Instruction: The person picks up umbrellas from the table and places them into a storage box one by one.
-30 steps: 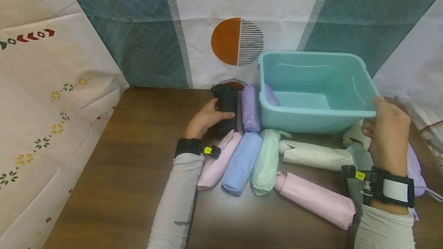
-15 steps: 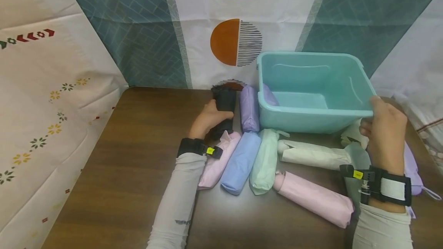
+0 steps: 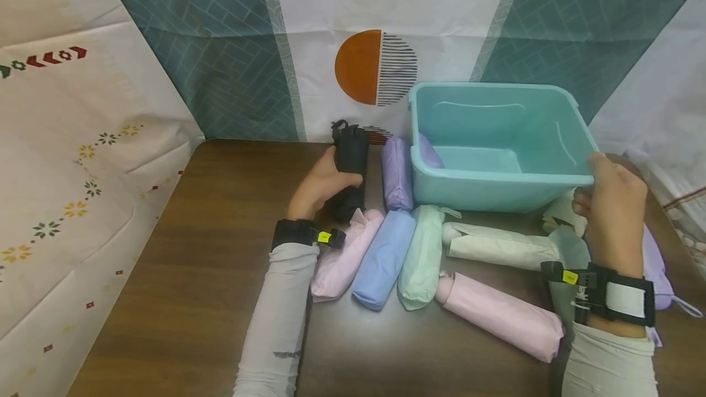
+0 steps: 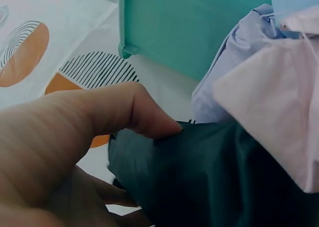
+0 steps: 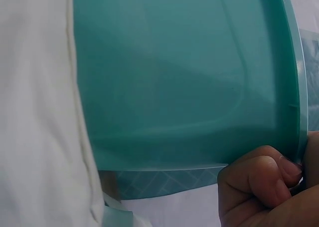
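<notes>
Black umbrella [image 3: 353,149], pinched in left hand [image 3: 320,182] between thumb and fingers, now sits farther left of purple umbrella [image 3: 397,173] than 0.5 s ago, suggesting repositioning; right hand [image 3: 618,207], fingers curled, grips tub [image 3: 496,193].

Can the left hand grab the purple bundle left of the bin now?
Probably not yet: the left hand grips the black bundle, though the purple bundle lies close by, uncovered from above.

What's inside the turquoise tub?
In the tub, part of a purple bundle shows at the left end, beside bare bottom. The tub's near wall hides the rest, so I can't tell what's behind it.
</notes>
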Demonstrator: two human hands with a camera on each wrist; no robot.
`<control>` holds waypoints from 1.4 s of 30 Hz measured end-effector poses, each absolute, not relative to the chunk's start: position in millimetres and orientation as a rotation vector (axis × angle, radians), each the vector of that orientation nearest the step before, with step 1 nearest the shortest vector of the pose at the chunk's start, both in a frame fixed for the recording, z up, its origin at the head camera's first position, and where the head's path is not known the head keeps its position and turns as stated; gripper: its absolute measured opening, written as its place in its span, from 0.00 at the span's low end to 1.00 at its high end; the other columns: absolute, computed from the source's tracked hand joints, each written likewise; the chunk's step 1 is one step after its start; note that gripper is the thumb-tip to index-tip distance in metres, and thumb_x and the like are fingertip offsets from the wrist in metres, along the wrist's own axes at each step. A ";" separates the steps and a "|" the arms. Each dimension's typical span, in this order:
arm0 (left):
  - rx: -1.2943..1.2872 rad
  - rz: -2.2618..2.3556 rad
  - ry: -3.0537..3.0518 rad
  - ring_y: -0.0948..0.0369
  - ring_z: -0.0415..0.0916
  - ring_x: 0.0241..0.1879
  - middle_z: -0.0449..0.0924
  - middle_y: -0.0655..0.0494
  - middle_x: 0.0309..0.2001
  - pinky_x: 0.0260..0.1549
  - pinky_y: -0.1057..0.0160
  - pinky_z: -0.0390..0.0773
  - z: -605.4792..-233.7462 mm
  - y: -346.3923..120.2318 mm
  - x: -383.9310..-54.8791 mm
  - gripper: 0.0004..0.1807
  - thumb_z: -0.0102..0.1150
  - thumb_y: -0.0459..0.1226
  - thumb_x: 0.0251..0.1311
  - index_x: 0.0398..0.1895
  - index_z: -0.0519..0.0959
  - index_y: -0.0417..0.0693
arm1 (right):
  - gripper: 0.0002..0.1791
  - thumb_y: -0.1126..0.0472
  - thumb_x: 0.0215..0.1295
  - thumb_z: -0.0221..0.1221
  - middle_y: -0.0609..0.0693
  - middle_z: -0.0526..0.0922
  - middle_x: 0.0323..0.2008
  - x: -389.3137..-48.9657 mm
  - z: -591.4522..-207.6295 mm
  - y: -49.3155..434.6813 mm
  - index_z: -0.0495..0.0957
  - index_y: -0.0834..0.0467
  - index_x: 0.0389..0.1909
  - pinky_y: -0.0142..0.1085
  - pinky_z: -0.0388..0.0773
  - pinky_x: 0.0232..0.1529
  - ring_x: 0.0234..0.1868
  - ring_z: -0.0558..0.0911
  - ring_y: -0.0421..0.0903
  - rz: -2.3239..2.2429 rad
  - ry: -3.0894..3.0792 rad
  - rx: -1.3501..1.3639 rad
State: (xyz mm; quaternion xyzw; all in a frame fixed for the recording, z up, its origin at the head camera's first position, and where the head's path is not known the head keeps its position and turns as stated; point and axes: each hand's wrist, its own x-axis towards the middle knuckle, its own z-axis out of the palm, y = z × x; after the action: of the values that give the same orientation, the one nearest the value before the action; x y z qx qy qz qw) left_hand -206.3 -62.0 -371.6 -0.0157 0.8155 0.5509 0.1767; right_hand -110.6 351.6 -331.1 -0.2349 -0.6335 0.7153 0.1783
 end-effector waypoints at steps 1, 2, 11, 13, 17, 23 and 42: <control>-0.055 1.543 2.323 0.47 0.64 0.57 0.57 0.44 0.67 0.51 0.48 0.68 -370.5 -62.2 -206.4 0.52 0.64 0.36 0.49 0.76 0.45 0.46 | 0.18 0.50 0.63 0.62 0.50 0.66 0.22 -110.7 -331.1 351.3 0.73 0.62 0.35 0.32 0.64 0.16 0.16 0.66 0.42 2.026 -1.789 -0.660; -0.066 1.527 2.334 0.47 0.62 0.59 0.53 0.44 0.70 0.53 0.48 0.67 -369.7 -62.3 -206.5 0.54 0.64 0.37 0.48 0.77 0.43 0.47 | 0.18 0.50 0.63 0.62 0.49 0.66 0.21 -111.0 -331.1 351.2 0.73 0.62 0.35 0.32 0.64 0.16 0.16 0.66 0.42 2.031 -1.783 -0.657; -0.051 1.617 2.334 0.47 0.60 0.56 0.52 0.48 0.61 0.50 0.50 0.66 -366.5 -63.7 -207.0 0.53 0.67 0.31 0.41 0.73 0.49 0.46 | 0.17 0.51 0.63 0.63 0.49 0.65 0.20 -112.0 -330.8 352.2 0.73 0.62 0.35 0.32 0.63 0.15 0.15 0.66 0.42 2.070 -1.752 -0.646; -0.054 1.633 2.332 0.48 0.58 0.58 0.52 0.49 0.62 0.52 0.49 0.64 -366.6 -64.1 -208.1 0.54 0.66 0.29 0.41 0.73 0.47 0.46 | 0.17 0.51 0.62 0.63 0.49 0.66 0.20 -111.7 -330.1 352.3 0.73 0.62 0.35 0.32 0.64 0.15 0.15 0.66 0.42 2.070 -1.755 -0.651; -0.014 1.701 2.307 0.49 0.61 0.56 0.60 0.49 0.59 0.53 0.47 0.62 -367.2 -64.2 -209.8 0.51 0.66 0.25 0.38 0.69 0.52 0.47 | 0.18 0.51 0.62 0.63 0.49 0.66 0.21 -111.2 -328.6 352.2 0.75 0.62 0.37 0.32 0.64 0.16 0.16 0.66 0.42 2.078 -1.761 -0.648; 0.072 1.731 2.299 0.51 0.65 0.54 0.68 0.50 0.54 0.54 0.49 0.62 -369.0 -63.6 -210.6 0.45 0.70 0.25 0.38 0.63 0.60 0.49 | 0.18 0.51 0.62 0.64 0.49 0.67 0.23 -111.6 -327.9 352.5 0.75 0.62 0.39 0.32 0.65 0.16 0.16 0.67 0.42 2.063 -1.768 -0.672; 0.274 1.985 2.354 0.57 0.72 0.49 0.76 0.56 0.49 0.50 0.55 0.68 -371.2 -61.3 -211.8 0.37 0.74 0.49 0.45 0.60 0.70 0.55 | 0.19 0.48 0.62 0.63 0.50 0.67 0.23 -110.4 -330.0 353.2 0.75 0.61 0.40 0.32 0.65 0.17 0.18 0.67 0.43 2.003 -1.818 -0.700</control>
State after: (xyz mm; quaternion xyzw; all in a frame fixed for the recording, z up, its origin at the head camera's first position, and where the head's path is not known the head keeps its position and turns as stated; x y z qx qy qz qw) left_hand -211.8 -61.3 -371.2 0.0886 0.7613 0.6419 0.0249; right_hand -110.4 353.2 -330.0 -0.2466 -0.6409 0.7060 0.1730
